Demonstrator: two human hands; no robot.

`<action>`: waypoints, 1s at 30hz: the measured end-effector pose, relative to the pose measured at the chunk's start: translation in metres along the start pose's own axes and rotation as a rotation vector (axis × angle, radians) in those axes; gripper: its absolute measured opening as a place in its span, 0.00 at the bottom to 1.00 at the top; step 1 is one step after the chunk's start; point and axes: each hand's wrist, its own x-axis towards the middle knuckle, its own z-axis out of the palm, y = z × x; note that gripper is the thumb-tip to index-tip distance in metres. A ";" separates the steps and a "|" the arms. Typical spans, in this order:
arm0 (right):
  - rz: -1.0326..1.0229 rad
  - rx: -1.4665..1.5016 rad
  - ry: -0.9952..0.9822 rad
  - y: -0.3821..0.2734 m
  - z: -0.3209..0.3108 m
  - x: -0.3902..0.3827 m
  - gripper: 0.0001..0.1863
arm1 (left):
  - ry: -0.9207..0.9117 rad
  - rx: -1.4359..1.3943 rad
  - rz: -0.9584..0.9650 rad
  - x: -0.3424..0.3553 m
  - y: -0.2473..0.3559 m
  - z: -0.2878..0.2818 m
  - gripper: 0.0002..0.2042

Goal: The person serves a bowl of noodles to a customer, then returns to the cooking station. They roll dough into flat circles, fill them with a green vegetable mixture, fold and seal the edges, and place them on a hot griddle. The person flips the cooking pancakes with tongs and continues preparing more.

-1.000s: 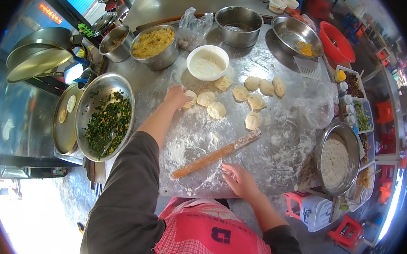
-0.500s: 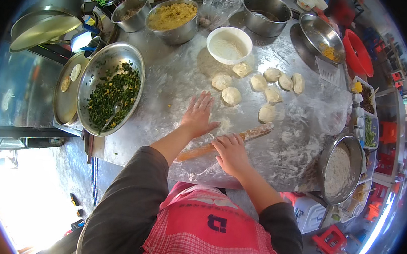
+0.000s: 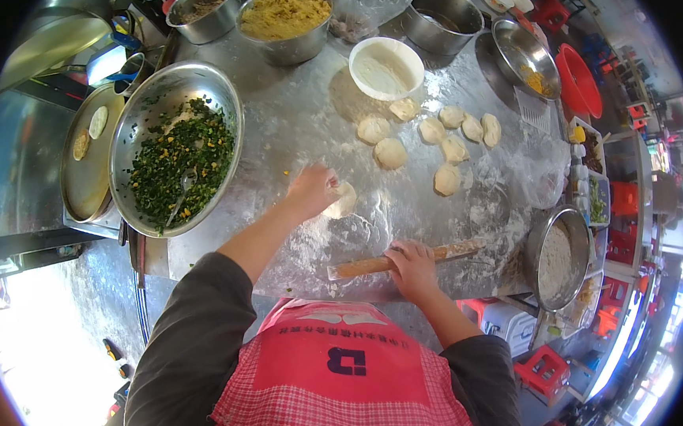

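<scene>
A pale flattened dough round (image 3: 342,200) lies on the floured metal table. My left hand (image 3: 312,190) is at its left edge, fingers curled in and closed on the dough; the fingertips are partly hidden. Nearer to me, my right hand (image 3: 413,269) is wrapped over the middle of a wooden rolling pin (image 3: 451,251), which lies slanted near the front edge. Beyond the hands, several dough pieces (image 3: 391,153) sit in a loose group below a white bowl (image 3: 385,67) of flour.
At the left stands a large steel bowl (image 3: 136,147) of chopped greens with a spoon, beside a round tray (image 3: 82,187). Pots, one of yellow filling (image 3: 286,15), line the back. A steel bowl of flour (image 3: 557,264) is at the right edge, near a crumpled plastic bag (image 3: 546,176).
My left hand has gone from spread flat to curled at the dough round, which now shows. My right hand has drawn the rolling pin rightward and nearer. The view has shifted slightly.
</scene>
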 end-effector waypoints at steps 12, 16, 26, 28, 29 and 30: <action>0.006 -0.145 0.052 0.002 0.009 0.054 0.35 | -0.367 -0.170 -0.081 -0.037 0.026 0.023 0.22; 0.035 -0.225 -0.057 -0.019 -0.002 0.009 0.35 | -0.042 -0.686 -0.199 -0.085 0.001 0.047 0.17; -0.013 -0.185 -0.012 -0.008 0.012 0.021 0.33 | -0.143 -0.429 -0.217 -0.077 -0.004 0.060 0.16; 0.009 -0.243 -0.005 -0.016 0.006 0.013 0.33 | -0.131 -0.490 -0.127 -0.089 0.007 0.056 0.15; 0.014 -0.239 0.029 -0.014 0.008 0.029 0.33 | -0.235 -0.289 -0.109 -0.083 0.024 0.048 0.15; 0.021 -0.240 0.069 -0.010 0.006 0.064 0.34 | -0.335 -0.085 -0.083 -0.066 0.042 0.040 0.15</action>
